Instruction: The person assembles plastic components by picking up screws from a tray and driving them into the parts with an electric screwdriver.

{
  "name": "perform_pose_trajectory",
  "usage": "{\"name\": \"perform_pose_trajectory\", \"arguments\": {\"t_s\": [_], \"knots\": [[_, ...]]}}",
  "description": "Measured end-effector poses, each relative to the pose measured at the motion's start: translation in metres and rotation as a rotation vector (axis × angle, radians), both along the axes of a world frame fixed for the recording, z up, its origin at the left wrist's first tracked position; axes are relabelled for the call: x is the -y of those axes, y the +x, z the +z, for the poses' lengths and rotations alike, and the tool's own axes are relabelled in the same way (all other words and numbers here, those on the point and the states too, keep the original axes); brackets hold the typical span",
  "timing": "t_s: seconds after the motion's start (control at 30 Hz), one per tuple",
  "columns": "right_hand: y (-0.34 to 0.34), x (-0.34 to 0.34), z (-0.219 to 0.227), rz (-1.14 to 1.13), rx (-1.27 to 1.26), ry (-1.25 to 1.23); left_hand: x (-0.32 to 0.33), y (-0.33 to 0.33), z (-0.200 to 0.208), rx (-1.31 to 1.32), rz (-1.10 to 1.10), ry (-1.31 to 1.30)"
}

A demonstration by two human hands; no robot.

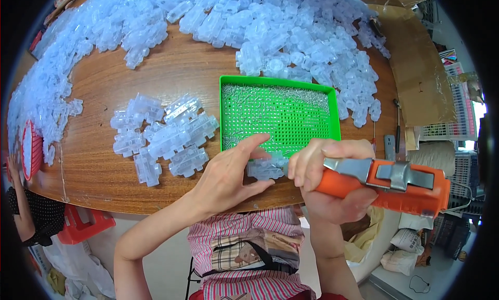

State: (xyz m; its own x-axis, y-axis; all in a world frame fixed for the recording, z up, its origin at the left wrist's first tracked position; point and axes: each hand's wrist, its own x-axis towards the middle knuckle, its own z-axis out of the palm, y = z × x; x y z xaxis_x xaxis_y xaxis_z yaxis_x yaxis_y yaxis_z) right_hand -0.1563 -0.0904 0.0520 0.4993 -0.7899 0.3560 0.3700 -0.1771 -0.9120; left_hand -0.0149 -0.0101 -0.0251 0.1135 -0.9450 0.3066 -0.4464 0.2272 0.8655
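At the table's front edge, my left hand (228, 167) curls round a clear plastic part (265, 169), with the thumb along its near side and the fingers at its far side. The index fingertip reaches over the near rim of a green tray (226, 113), which holds many small silver screws (306, 96). Just right of the part, my right hand (332, 180) is wrapped round an orange power screwdriver (410, 188) with a metal clip on its body. The tool lies nearly level, its back end pointing right, and its tip is hidden by my fingers.
Several clear parts (171, 136) lie left of the tray. Large heaps of such parts (280, 32) line the far and left sides. A red basket (32, 149) stands at the left, near another person's arm (20, 196). Cardboard (416, 66) borders the right side.
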Motion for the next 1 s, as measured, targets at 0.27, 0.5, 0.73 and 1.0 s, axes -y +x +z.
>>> {"name": "perform_pose_trajectory", "arguments": {"t_s": [0.27,0.5,0.73,1.0], "knots": [[0.011,-0.003,-0.002,-0.057,-0.097,-0.058,0.001,-0.001,-0.002,-0.027,0.007,-0.037],[0.009,0.004,-0.002,0.026,0.112,-0.094,0.003,0.002,0.003,-0.004,-0.020,-0.067],[0.013,0.033,0.004,-0.092,0.248,-0.014,-0.006,0.006,0.018,0.106,-0.161,-0.070],[0.035,0.045,-0.005,-0.086,0.224,-0.068,0.013,0.008,0.028,0.178,-0.130,0.085]]}}
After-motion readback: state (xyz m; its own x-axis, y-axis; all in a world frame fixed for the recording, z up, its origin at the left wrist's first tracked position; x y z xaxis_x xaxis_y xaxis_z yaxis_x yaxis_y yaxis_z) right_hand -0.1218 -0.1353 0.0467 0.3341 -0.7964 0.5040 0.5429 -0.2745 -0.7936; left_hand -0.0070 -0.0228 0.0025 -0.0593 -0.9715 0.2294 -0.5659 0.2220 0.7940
